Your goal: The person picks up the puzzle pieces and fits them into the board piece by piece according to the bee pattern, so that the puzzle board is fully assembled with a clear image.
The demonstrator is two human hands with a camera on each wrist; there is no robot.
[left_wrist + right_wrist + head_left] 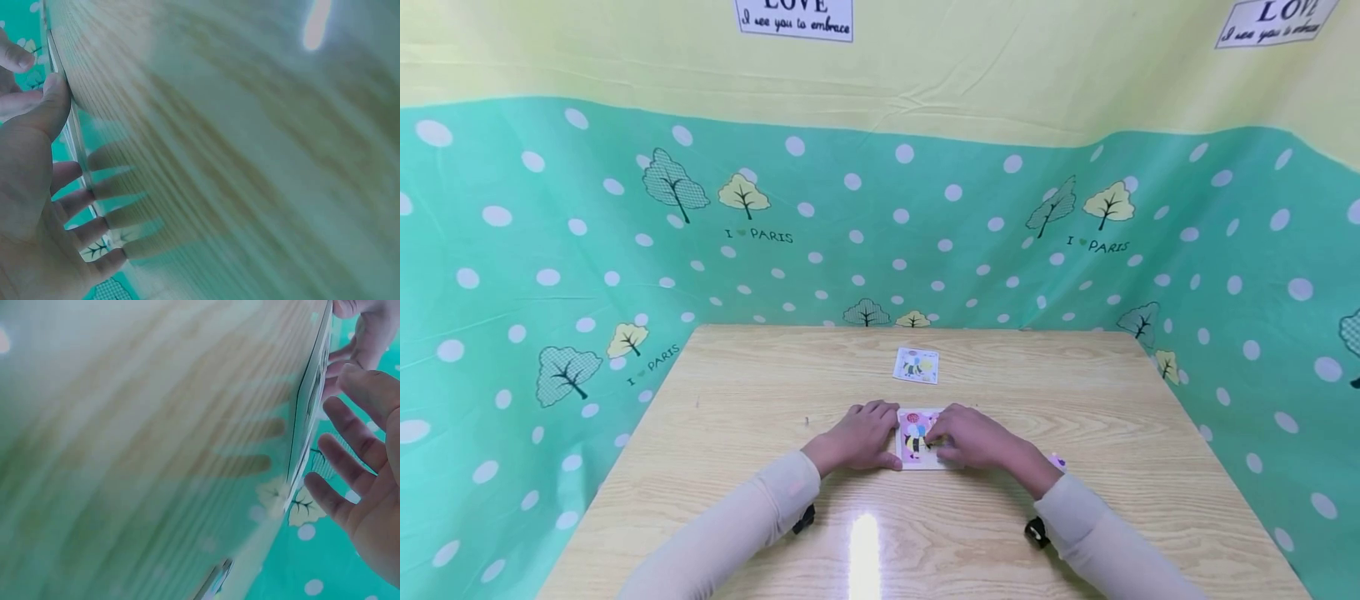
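Observation:
A thin square picture board (914, 457) with a pink picture of a bee lies flat on the wooden table. Along its left edge rests my left hand (867, 435), thumb at the near corner and fingers stretched toward the far corner. In the left wrist view, the left thumb (55, 103) touches the edge of the board. My right hand (973, 437) is over the board's right part, with its index fingertip on or just above the picture. The right wrist view shows the right fingers (353, 465) apart and loosely bent, with nothing visible between them.
A similar square bee card (916, 366) lies farther back on the table (760, 375). Partly behind the right wrist is a small purple-and-white item (1057, 461). A dotted green and yellow curtain (850, 217) surrounds the table's back and sides.

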